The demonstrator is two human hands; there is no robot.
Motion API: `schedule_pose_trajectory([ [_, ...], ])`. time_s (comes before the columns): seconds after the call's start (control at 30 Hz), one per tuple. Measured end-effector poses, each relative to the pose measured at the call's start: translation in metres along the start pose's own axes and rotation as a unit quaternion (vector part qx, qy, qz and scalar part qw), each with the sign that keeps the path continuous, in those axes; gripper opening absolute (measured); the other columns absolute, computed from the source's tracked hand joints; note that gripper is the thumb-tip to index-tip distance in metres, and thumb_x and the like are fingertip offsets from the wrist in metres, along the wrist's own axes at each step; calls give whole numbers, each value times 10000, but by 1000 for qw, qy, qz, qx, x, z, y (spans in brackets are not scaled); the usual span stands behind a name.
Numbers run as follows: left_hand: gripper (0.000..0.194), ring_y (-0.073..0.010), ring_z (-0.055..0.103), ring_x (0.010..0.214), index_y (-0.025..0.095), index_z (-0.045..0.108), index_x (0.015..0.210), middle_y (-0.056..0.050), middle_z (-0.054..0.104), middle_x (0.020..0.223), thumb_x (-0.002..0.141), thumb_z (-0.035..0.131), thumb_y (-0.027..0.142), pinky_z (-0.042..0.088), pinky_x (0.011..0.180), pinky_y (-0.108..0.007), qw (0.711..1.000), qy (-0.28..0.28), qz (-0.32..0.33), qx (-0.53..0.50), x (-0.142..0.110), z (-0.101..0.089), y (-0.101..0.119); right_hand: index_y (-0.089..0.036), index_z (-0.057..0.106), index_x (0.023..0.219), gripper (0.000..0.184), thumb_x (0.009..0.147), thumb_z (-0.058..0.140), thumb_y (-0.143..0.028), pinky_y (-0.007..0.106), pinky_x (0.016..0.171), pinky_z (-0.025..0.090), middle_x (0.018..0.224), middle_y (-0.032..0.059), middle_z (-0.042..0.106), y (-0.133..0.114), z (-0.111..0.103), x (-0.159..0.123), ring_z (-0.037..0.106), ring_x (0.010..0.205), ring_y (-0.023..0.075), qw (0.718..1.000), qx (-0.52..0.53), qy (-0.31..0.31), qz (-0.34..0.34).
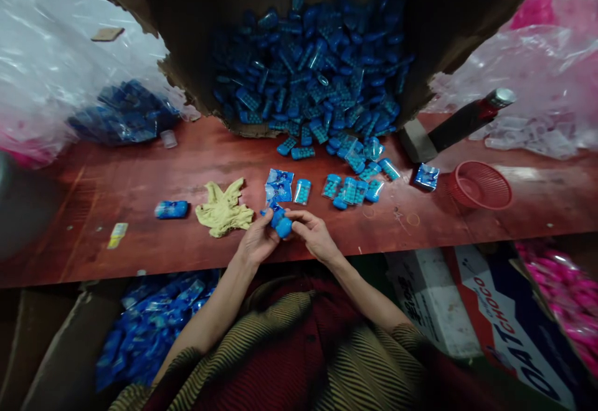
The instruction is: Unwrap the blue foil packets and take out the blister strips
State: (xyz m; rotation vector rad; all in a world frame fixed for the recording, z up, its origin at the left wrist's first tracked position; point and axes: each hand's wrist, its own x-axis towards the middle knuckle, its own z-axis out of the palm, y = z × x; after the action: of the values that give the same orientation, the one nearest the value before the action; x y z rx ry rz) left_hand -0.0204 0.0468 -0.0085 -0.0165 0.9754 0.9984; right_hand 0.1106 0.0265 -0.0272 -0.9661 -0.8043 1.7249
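Close to the table's front edge, my left hand [258, 241] is closed on a small blue-capped container [283, 228], with blue printed film around or beside it; which of these I cannot tell. My right hand [316, 238] pinches at the same container from the right, thumb and fingers at its cap. Just beyond the hands lie blue printed sachets [279, 185] and a clear blue-capped bottle [302, 192] of light-blue balls. A crumpled yellow cloth [224, 207] is left of my left hand, with a blue packet [172, 209] farther left.
A torn cardboard box [187, 96] at the back spills many blue-capped bottles [317, 75] onto the red table [116, 174]. More bottles [348, 192] lie right of centre. A red basket [481, 185], a blue packet [426, 177] and a dark bottle [462, 124] stand right.
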Motion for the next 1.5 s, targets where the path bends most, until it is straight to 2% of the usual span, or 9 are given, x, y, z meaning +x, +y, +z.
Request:
schedule_pose_trajectory([
  [0.17,204,-136,645,650,112,613,816,-60,682,744,900,428,121,540,666,-252,1000,9,10,9,-3,2,3,-224,627,1003,301,738,653,-365,232,614,556,984,21,628,2,6,-8,577,771,116,998,-32,41,-46],
  [0.33,93,-159,647,715,124,628,850,-69,692,813,851,537,146,531,685,-270,998,-3,58,13,-3,2,-3,-235,557,1093,409,721,653,-373,224,545,562,928,6,615,9,6,-10,590,693,102,999,-41,19,-16],
  [0.43,59,-150,643,705,126,632,834,-65,692,811,821,597,172,521,680,-260,997,1,74,22,-3,3,-7,-219,560,1078,367,743,630,-350,220,529,551,837,-9,609,12,4,-11,586,645,97,992,-98,69,-27],
  [0.63,77,-108,602,588,116,613,702,-24,648,637,771,641,133,493,625,-207,994,26,78,71,-3,1,-3,-197,643,861,115,838,545,-253,285,740,526,880,44,613,7,2,-16,597,822,150,914,-338,70,-212],
  [0.8,62,-94,589,583,121,612,730,-12,659,677,727,671,103,477,593,-193,995,35,85,45,-2,2,-5,-204,580,1040,296,756,640,-264,243,636,522,962,41,609,13,10,-16,602,801,143,939,-291,88,-159],
  [0.9,96,-78,572,566,124,595,731,3,645,658,725,690,134,464,590,-180,995,37,96,17,-2,5,-14,-201,540,1096,367,744,638,-230,283,758,531,1043,50,622,17,12,-13,611,902,162,944,-276,109,-146],
  [1.07,203,-93,597,607,130,579,726,1,645,677,676,757,215,470,640,-198,992,21,122,36,-5,11,-15,-194,575,1025,220,808,547,-217,322,806,526,977,52,633,14,6,-9,616,882,169,912,-341,127,-187],
  [1.2,199,-81,578,552,124,579,679,14,626,619,647,770,169,468,611,-185,991,38,114,60,-7,10,-5,-197,600,1041,220,833,531,-212,314,793,523,965,65,626,8,1,-10,609,883,173,884,-394,62,-244],
  [1.5,103,-131,627,608,134,614,748,-20,675,700,709,709,145,506,656,-250,996,4,49,76,-8,1,-3,-205,603,983,272,735,663,-301,282,712,533,845,2,649,6,-5,-4,622,750,140,964,-220,60,-134],
])
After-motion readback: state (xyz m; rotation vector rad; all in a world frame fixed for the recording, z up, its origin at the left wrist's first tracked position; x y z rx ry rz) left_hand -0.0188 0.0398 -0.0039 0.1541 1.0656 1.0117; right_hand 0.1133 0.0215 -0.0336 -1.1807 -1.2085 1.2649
